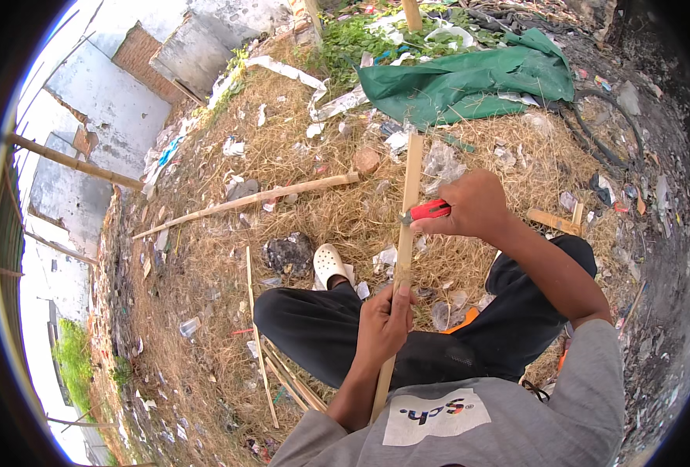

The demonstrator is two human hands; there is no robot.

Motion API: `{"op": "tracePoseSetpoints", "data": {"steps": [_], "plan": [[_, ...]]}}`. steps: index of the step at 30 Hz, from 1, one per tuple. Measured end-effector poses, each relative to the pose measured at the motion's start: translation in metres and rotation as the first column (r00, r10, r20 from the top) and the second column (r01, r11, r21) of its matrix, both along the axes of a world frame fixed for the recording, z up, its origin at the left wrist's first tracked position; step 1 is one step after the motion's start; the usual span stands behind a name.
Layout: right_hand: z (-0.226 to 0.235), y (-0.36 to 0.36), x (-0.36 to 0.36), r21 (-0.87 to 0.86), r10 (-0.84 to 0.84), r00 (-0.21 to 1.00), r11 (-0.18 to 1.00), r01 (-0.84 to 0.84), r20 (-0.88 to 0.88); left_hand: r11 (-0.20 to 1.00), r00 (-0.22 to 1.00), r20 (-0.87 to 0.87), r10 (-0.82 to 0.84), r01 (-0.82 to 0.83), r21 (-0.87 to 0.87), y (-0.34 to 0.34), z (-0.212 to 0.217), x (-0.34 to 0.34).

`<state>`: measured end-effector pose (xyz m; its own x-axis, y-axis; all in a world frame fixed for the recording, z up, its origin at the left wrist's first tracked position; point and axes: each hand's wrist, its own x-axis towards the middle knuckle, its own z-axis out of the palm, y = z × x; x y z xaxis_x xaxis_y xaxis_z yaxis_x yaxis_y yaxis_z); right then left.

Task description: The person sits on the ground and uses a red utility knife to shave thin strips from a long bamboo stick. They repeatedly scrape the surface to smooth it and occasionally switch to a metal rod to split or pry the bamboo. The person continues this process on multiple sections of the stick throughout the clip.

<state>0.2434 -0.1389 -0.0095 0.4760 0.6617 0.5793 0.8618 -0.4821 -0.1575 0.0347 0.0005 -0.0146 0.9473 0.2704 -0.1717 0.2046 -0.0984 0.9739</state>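
Note:
A long, flat, pale bamboo strip stands between my legs, running from my lap up toward the far ground. My left hand is closed around its lower part, thumb along the face. Higher up, my right hand grips a red-handled tool. The tool's small grey end touches the strip; its exact kind is hard to make out. The strip's lower end disappears by my grey shirt.
A bamboo pole lies ahead on dry straw and litter. Thin split strips lie to my left. A dark stone sits near my white clog. Beyond lies a green sheet; short wood pieces are at right.

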Motion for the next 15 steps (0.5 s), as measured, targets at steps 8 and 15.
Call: {"op": "tracePoseSetpoints", "data": {"steps": [8, 15], "plan": [[0.009, -0.014, 0.033, -0.028, -0.262, 0.965, 0.965, 0.262, -0.017, 0.997, 0.998, 0.012, -0.059, 0.059, -0.043, -0.006, -0.008, -0.005], [0.021, -0.065, 0.111, 0.027, -0.623, 0.704, 0.742, 0.67, -0.341, 0.976, 0.986, -0.031, -0.162, 0.155, -0.15, -0.016, -0.011, -0.032]]}}
